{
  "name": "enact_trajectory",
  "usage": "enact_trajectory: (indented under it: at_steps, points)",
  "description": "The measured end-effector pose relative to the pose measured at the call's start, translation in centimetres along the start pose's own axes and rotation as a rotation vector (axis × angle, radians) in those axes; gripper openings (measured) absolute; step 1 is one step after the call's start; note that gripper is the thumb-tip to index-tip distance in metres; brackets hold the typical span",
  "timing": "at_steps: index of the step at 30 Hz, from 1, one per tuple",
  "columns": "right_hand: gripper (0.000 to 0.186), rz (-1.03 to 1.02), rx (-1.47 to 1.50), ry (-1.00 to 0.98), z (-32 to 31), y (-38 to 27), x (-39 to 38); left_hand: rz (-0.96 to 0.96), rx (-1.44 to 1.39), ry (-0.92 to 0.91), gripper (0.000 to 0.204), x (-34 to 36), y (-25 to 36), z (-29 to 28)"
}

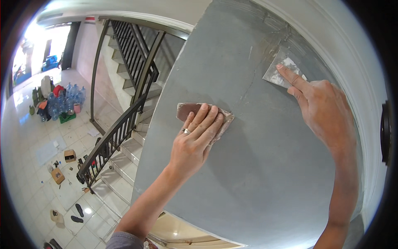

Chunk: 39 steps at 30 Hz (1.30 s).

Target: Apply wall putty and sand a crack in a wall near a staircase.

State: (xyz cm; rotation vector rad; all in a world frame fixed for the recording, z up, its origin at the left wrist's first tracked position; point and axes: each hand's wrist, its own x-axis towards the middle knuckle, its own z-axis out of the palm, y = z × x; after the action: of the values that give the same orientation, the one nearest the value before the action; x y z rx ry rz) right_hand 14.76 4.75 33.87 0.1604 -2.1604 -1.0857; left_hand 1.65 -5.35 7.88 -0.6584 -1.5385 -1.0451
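My right hand (327,106) grips a putty knife (272,75), its index finger stretched along the blade. White filler is smeared over the blade, which lies against the grey panel (257,174) near its upper right edge. The knife's handle is hidden under the hand. Lower and to the left, my left hand (190,143) holds a flat brown plate (184,109) with whitish, crusted edges against the same surface. Its fingers lie over the plate, and a ring shows on one finger. Between the hands a thin crack (251,86) runs up toward rougher, scraped patches.
White moulding (331,37) borders the panel on the right. To the left, a staircase (124,151) with a dark railing (112,133) descends to a tiled floor. Down there are several water bottles (66,99), a cardboard box (58,176) and dark sandals (77,218).
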Motion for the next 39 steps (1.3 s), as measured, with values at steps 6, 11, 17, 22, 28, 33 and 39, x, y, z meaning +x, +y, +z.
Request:
enact_trajectory:
  at_steps: [6, 11, 17, 22, 28, 33, 39]
  points:
    - [0.045, 0.053, 0.075, 0.010, 1.7, -1.1, 0.8, -0.025, -0.041, 0.068, 0.056, -0.7, -0.9, 1.1]
    - [0.042, 0.056, 0.110, 0.029, 2.7, 0.0, -2.1, -0.017, -0.046, 0.051, 0.051, -1.1, -0.3, 1.3]
    - [0.037, -0.019, 0.153, 0.227, 3.4, -3.0, 4.2, -0.026, -0.046, 0.029, 0.050, -0.4, -0.5, 0.7]
    - [0.053, 0.178, 0.309, -0.041, 6.5, -6.9, -4.4, -0.085, 0.004, -0.058, 0.051, -1.6, -2.5, -1.8]
    - [0.065, 0.372, 0.878, 0.049, 13.2, -13.9, -8.7, -0.125, -0.048, -0.127, 0.063, -2.9, -2.1, -0.8]
    - [0.059, 0.430, 0.934, 0.183, 9.3, -12.1, -1.0, -0.108, -0.010, -0.132, 0.062, -3.3, -2.9, -0.6]
    - [0.052, 0.524, 1.025, 0.048, 9.3, -15.4, -4.8, -0.090, 0.030, -0.102, 0.060, -4.8, -3.2, -1.1]
